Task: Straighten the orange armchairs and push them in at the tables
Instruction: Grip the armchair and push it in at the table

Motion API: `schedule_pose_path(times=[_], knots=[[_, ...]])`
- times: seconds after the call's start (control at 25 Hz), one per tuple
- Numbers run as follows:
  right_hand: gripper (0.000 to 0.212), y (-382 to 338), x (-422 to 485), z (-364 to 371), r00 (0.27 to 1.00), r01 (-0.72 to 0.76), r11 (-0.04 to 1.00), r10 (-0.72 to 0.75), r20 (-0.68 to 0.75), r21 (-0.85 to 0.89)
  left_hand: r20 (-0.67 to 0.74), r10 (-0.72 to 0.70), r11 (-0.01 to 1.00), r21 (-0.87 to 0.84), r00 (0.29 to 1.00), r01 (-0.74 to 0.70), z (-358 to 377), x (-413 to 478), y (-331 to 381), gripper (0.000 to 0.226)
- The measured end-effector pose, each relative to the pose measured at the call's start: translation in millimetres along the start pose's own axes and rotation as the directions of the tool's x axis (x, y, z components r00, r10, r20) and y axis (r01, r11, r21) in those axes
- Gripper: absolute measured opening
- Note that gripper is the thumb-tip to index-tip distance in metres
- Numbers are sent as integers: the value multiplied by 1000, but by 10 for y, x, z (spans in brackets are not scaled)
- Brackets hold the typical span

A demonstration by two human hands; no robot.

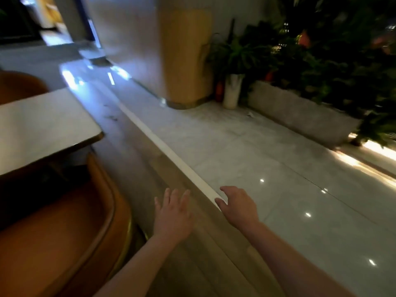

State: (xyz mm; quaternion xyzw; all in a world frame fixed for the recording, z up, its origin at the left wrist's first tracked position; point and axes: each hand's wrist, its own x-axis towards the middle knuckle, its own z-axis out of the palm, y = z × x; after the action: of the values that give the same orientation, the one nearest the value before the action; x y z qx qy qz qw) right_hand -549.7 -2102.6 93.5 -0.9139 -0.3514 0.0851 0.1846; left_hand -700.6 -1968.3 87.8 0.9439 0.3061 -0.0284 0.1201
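Note:
An orange armchair (64,228) fills the lower left, its seat partly under the white table (42,123). Behind the table's far side shows the curved back of a second orange armchair (19,86). My left hand (172,215) hovers in the air to the right of the near chair's back rim, fingers straight, holding nothing and apart from the chair. My right hand (237,206) floats further right over the floor strip, fingers relaxed, empty.
A pale floor strip (162,146) runs diagonally between wood flooring and glossy tiles. A yellow column (186,58) stands ahead. A white plant pot (232,91) and a long stone planter (300,112) with dense greenery line the right side.

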Motion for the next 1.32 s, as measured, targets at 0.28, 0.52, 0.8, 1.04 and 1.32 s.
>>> schedule_pose_path(times=[0.28, 0.52, 0.8, 1.04, 1.32], knots=[[50, -913, 61, 493, 950, 284, 958, -287, 121, 36, 7, -333, 943, 20, 943, 333, -70, -609, -928, 71], [50, -1861, 144, 965, 886, 417, 908, -417, 205, 44, 6, -471, 880, -71, 882, 470, -132, -980, -1837, 71], [45, -2761, 145, 1701, 813, 436, 894, -441, 380, 105, 76, -610, 786, -70, 788, 615, 61, -1406, -2950, 70], [52, -3218, 308, 2402, 781, 400, 910, -400, 480, 107, 132, -783, 599, -107, 608, 794, 424, -1558, -3592, 63], [57, -3255, 583, 3221, 647, 576, 817, -464, 606, 10, 171, -895, 380, -196, 413, 904, 878, -1564, -3885, 60]])
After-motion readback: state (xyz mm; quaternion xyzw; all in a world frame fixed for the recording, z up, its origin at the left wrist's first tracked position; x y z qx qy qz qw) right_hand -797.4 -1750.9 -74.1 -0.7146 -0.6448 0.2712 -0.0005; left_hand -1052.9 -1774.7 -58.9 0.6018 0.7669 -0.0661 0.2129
